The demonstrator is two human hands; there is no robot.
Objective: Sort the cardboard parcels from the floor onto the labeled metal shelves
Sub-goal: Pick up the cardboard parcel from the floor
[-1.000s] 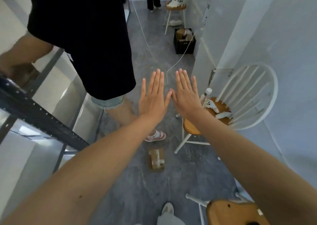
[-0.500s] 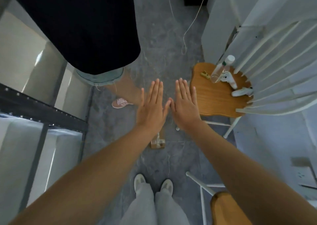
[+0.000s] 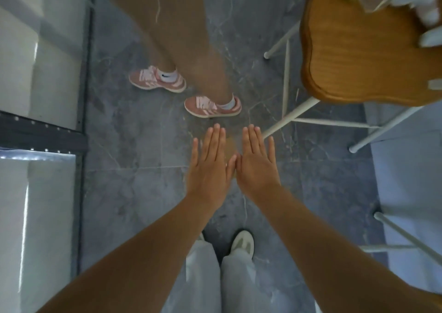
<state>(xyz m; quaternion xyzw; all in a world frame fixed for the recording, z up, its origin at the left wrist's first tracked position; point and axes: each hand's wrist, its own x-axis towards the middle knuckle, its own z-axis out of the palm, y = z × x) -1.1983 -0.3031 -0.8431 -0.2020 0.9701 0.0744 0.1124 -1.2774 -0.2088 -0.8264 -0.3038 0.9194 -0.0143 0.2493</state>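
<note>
Left hand point(image 3: 208, 169) and right hand point(image 3: 257, 164) flat, palms down, fingers straight, thumb tips touching, holding nothing. A blurred tan patch between them, apparently the cardboard parcel point(image 3: 230, 145) on the grey floor point(image 3: 134, 193), mostly hidden. Another person's pink shoes point(image 3: 211, 107) just beyond. Metal shelf point(image 3: 43, 133) left, wooden chair point(image 3: 358, 49) right.

the left hand point(image 3: 208, 169) and right hand point(image 3: 257, 167) were held flat side by side over the floor point(image 3: 143, 193), thumbs touching. a parcel point(image 3: 230, 144) showed only in the gap between them. just ahead stood another person's shoes point(image 3: 212, 107). the metal shelf point(image 3: 43, 137) ran along the left. a chair point(image 3: 358, 61) stood ahead to the right, with small things on its seat.
</note>
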